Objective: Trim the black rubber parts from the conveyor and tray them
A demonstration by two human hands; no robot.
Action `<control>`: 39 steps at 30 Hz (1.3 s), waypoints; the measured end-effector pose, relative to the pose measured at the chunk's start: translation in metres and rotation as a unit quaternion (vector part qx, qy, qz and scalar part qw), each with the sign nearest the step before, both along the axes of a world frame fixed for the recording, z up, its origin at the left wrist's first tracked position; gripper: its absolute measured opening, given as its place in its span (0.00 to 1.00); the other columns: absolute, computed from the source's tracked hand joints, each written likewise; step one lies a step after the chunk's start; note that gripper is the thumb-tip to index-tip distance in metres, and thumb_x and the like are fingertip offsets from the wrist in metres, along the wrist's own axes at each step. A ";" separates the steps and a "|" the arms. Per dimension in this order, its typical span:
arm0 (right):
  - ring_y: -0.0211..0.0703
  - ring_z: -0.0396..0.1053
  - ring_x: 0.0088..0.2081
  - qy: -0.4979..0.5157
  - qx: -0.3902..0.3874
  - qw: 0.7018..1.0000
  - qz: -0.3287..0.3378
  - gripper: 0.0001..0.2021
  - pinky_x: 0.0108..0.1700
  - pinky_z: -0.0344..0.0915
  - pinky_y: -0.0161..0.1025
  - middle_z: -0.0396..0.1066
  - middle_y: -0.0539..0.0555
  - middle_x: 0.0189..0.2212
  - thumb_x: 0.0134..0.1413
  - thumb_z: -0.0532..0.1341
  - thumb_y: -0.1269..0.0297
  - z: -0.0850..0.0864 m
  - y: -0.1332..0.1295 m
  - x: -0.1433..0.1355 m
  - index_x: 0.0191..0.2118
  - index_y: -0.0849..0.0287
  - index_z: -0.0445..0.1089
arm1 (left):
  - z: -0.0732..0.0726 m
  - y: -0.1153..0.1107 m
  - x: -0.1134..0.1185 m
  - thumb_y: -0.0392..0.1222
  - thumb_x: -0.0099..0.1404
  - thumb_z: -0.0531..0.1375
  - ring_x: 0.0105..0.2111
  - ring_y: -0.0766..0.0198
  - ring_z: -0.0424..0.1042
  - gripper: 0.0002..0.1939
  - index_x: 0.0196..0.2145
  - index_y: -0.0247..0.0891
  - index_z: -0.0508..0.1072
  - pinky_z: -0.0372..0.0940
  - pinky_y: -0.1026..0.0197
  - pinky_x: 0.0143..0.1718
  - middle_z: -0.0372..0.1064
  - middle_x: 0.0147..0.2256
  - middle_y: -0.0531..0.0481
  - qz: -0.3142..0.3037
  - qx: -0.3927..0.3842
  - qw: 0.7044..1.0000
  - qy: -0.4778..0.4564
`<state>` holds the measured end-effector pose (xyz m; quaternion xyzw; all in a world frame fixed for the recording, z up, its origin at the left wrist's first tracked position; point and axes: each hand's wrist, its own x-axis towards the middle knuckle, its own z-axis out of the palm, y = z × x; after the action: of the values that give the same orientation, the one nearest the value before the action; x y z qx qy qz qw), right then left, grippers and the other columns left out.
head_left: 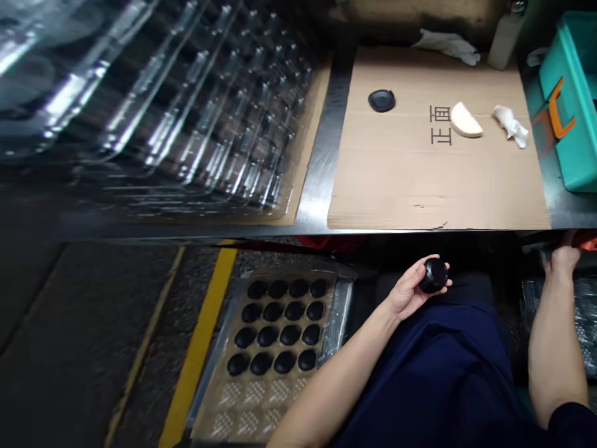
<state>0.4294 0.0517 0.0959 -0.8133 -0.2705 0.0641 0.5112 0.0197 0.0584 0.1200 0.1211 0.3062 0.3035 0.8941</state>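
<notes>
In front of my lap, my left hand (417, 289) has its fingers wrapped round a black round cap-like part (434, 275). Off to the right, my right hand (563, 256) reaches beneath the table edge. Its fingers are hidden there, close to something orange-red (586, 240). Below and left of my left arm lies a moulded tray (224, 373) with rows of black round parts (267, 336). Its nearer pockets hold no parts.
Cardboard (396, 180) covers the table, bearing a small black dish-like piece (382, 100), a white half-round pad (465, 121) and crumpled tissue (511, 126). Clear plastic trays (196, 106) are stacked left. A teal bin (571, 143) and a bottle (506, 37) stand right.
</notes>
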 end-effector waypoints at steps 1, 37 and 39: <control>0.57 0.66 0.65 0.018 -0.012 0.999 -0.043 0.37 0.66 0.64 0.52 0.63 0.76 0.64 0.65 0.55 0.38 -0.002 -0.008 -0.009 0.67 0.62 0.55 | 0.002 0.001 -0.002 0.62 0.58 0.74 0.42 0.49 0.82 0.36 0.57 0.38 0.74 0.76 0.54 0.41 0.78 0.53 0.38 -0.001 -0.031 0.999 -0.017; 0.56 0.73 0.60 0.193 0.073 0.846 0.492 0.28 0.62 0.73 0.55 0.74 0.58 0.58 0.53 0.76 0.63 0.095 -0.033 -0.220 0.57 0.49 0.69 | -0.012 0.009 -0.003 0.68 0.58 0.71 0.39 0.49 0.84 0.39 0.56 0.37 0.76 0.78 0.55 0.34 0.81 0.47 0.37 -0.078 0.011 0.984 -0.159; 0.56 0.73 0.61 0.250 0.101 0.848 0.455 0.27 0.63 0.72 0.57 0.74 0.58 0.58 0.53 0.76 0.60 0.092 -0.033 -0.215 0.56 0.49 0.68 | -0.011 0.010 -0.004 0.69 0.56 0.72 0.40 0.45 0.84 0.41 0.57 0.38 0.76 0.78 0.57 0.32 0.81 0.50 0.35 -0.091 0.012 0.979 -0.184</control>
<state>0.2147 0.0184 0.1880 -0.4990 -0.4784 0.4631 0.5548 0.0154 0.0687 0.1090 0.1010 0.1201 0.2420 0.9575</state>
